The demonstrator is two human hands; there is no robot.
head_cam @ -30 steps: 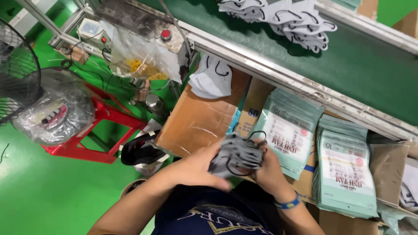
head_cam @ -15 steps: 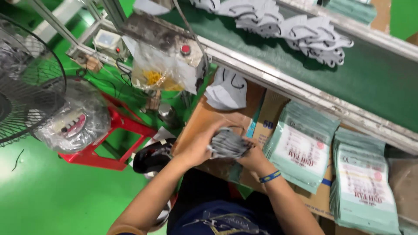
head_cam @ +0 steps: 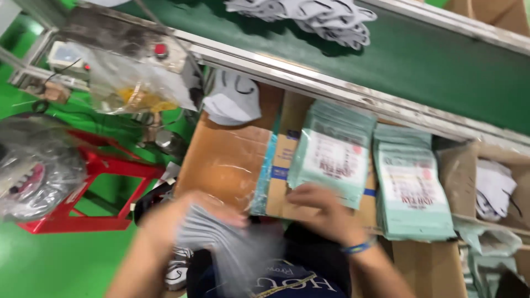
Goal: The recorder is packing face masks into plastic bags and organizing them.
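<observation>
My left hand (head_cam: 176, 221) grips a stack of grey face masks (head_cam: 207, 232) low in the head view, just above my dark shirt. A blurred clear film (head_cam: 248, 259) trails from the stack. My right hand (head_cam: 320, 212), with a blue wristband, is off the masks. Its fingertips rest at the lower edge of a stack of pale green printed pouches (head_cam: 331, 154) lying on a cardboard box (head_cam: 226, 160). Motion blur hides whether these fingers pinch a pouch.
A second pouch stack (head_cam: 411, 187) lies to the right. Behind runs a green conveyor belt (head_cam: 441, 60) carrying a heap of grey masks (head_cam: 320, 16). A white mask (head_cam: 232, 99) sits by the belt frame. A red stool (head_cam: 94, 165) and plastic bags stand at left.
Both hands held the grey mask stack together before. Now my right hand has let go and moved right to the green pouches, while my left hand has lowered the masks.
</observation>
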